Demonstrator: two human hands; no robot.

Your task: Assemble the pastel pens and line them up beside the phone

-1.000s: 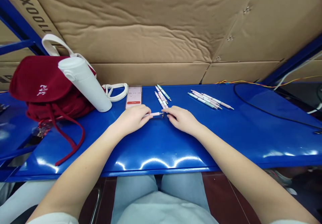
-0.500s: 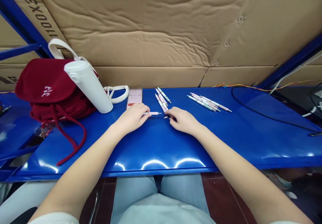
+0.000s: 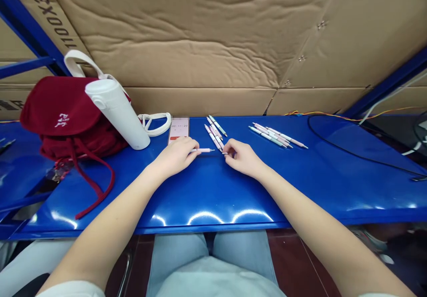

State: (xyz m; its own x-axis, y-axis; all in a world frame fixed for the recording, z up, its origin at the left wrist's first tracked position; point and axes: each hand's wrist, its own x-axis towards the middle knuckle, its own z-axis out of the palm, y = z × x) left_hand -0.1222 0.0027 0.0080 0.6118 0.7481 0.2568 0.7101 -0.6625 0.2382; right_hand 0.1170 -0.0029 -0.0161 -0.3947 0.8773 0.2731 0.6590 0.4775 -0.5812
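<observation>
Over the blue table [image 3: 200, 186], my left hand [image 3: 178, 155] is closed on a pale pink pen barrel [image 3: 205, 150], its thin tip pointing right. My right hand [image 3: 240, 157] is pinched around a small metallic piece [image 3: 224, 153]; the fingers hide most of it. Just beyond and left of my right fingertips lies a loose group of pens [image 3: 213, 135], pink, white and green. A second group of several pens [image 3: 275, 136] rests farther right. Behind my left hand lies a phone [image 3: 179, 127] showing a timer.
At the left stand a red bag [image 3: 66, 106] and a leaning white bottle [image 3: 116, 112] with a white strap [image 3: 160, 126]. A black cable [image 3: 350, 152] crosses the right side. A cardboard wall [image 3: 187, 66] rises behind the table.
My right fingers have curled more tightly and turned a little, and the dark and silver piece at their tips now shows as a small metallic bit. My left hand has stayed still.
</observation>
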